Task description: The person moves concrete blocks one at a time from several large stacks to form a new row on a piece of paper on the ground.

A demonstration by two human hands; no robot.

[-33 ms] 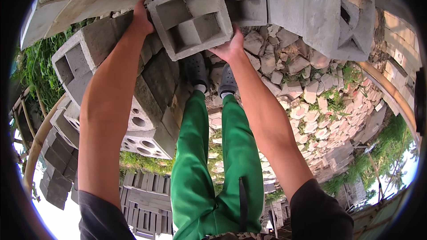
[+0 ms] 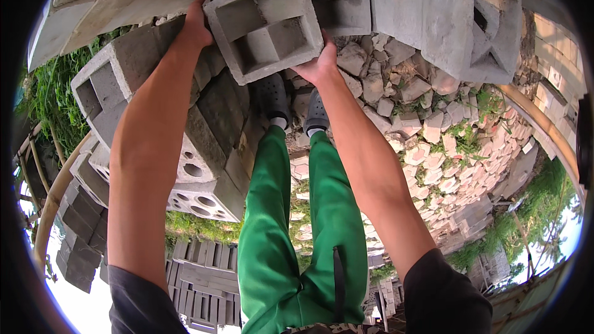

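A grey concrete block [image 2: 266, 40] with a divided hollow faces me at the top centre, tilted a little. My left hand [image 2: 197, 25] presses along its left side, with the fingers reaching toward the far edge and partly hidden. At its lower right corner, my right hand [image 2: 318, 68] grips with the thumb up the side and the other fingers tucked underneath. Right behind the held block stands another hollow block [image 2: 356, 0], partly covered by it. Whether the two touch cannot be made out.
Stacked blocks [image 2: 133, 65] rise beside my left forearm, and holed blocks [image 2: 201, 195] lie lower down. More large blocks [image 2: 427, 15] line the far right. Broken rubble [image 2: 371, 86] and loose paving pieces [image 2: 451, 167] cover the ground right of my feet. A curved pole [image 2: 538, 120] runs along the right.
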